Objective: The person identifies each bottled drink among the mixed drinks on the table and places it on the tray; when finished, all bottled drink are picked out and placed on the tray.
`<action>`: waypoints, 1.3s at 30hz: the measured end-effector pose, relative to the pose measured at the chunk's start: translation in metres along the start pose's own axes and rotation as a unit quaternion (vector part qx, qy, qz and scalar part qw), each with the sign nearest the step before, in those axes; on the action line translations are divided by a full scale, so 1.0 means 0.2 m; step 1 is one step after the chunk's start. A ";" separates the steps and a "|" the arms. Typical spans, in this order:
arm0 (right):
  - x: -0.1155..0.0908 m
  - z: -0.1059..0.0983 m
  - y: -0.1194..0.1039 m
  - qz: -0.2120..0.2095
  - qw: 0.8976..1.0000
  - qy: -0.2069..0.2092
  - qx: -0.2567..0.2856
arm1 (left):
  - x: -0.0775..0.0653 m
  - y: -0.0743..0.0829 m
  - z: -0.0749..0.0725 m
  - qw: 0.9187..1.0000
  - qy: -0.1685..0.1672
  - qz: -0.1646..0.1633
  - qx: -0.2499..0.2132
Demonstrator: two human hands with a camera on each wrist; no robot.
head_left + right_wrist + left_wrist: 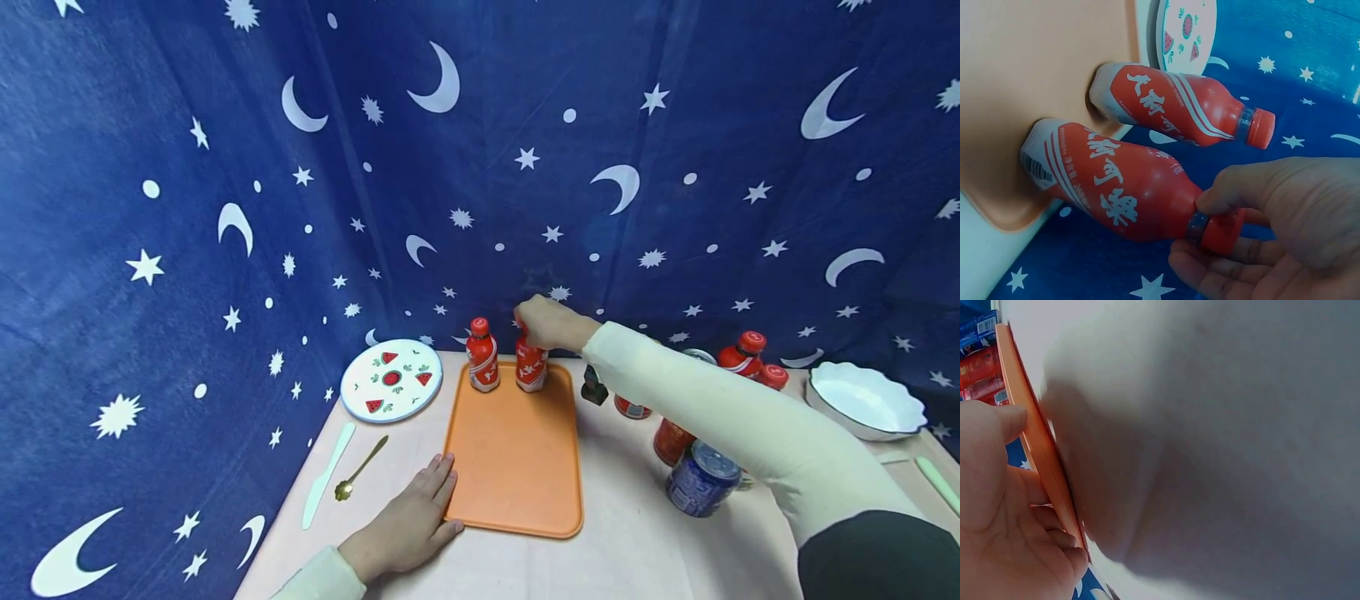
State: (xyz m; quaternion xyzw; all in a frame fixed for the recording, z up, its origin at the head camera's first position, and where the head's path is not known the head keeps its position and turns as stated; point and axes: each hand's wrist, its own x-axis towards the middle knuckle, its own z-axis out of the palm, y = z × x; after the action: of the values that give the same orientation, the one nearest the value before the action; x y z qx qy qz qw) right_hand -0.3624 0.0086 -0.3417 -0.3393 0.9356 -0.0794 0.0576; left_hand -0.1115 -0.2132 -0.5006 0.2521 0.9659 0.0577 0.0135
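Observation:
My right hand [551, 322] grips a red cola bottle [1125, 181] by its cap and neck, thumb on one side and fingers on the other. The bottle stands upright at the far right corner of an orange tray [517, 467]. Beside it, at the far left of the tray, is a second red bottle [483, 357] with the same white lettering. My left hand [408, 517] rests at the tray's near left corner, fingers extended against the left rim and thumb by the near edge. In the left wrist view the thumb and fingers touch the tray's orange side [1041, 440].
Left of the tray lie a watermelon-patterned plate [405, 392], a pale knife [327, 477] and a gold spoon [362, 468]. Right of it, partly behind my right arm, stand a blue can [702, 479], red cans and more red bottles [741, 354]. A white scalloped bowl [866, 400] sits far right.

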 end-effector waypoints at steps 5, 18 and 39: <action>-0.02 0.01 0.02 -0.003 1.000 0.008 -0.014 | 0.01 0.01 0.01 1.000 -0.001 0.001 0.001; -0.20 -0.10 0.13 -0.009 0.996 0.059 -0.062 | 0.02 0.00 0.01 1.000 0.007 0.004 0.005; -0.98 -0.35 0.76 0.121 0.986 0.091 -0.065 | 0.01 0.01 0.01 1.000 -0.004 -0.001 -0.006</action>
State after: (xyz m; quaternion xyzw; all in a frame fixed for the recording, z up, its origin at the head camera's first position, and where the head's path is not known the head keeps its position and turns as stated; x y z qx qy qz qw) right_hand -0.3188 0.2581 -0.2918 -0.2182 0.9742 -0.0413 -0.0411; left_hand -0.1116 -0.2107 -0.5021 0.2513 0.9657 0.0621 0.0188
